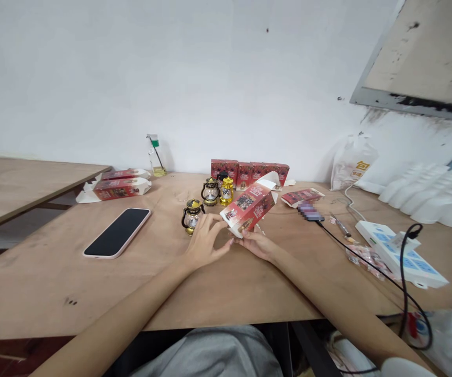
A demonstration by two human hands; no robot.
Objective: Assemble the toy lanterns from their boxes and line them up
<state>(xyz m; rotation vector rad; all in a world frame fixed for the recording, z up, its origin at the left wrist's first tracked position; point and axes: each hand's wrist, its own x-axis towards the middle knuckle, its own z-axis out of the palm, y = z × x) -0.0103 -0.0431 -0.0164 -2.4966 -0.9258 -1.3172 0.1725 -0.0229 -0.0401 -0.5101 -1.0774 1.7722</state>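
A red printed cardboard box (249, 208) is tilted above the table, its white flaps standing out at the upper end. My right hand (258, 245) grips it from below near the lower end. At that lower end is my left hand (206, 243), fingers stretched and thumb apart, the fingertips at the box's edge. Just behind the left hand stands a small black-and-gold lantern (192, 215). Farther back are another black-and-gold lantern (211, 191) and a gold lantern (226, 191), with a dark one partly hidden behind them.
Several closed red boxes (245, 175) line the wall. Open boxes (122, 189) lie at left, near a phone (116, 233). A flat red box (302, 197), a cable-connected device (310, 212), a screwdriver-like tool (340, 226), small packets (370, 261) and a power strip (400, 254) are right.
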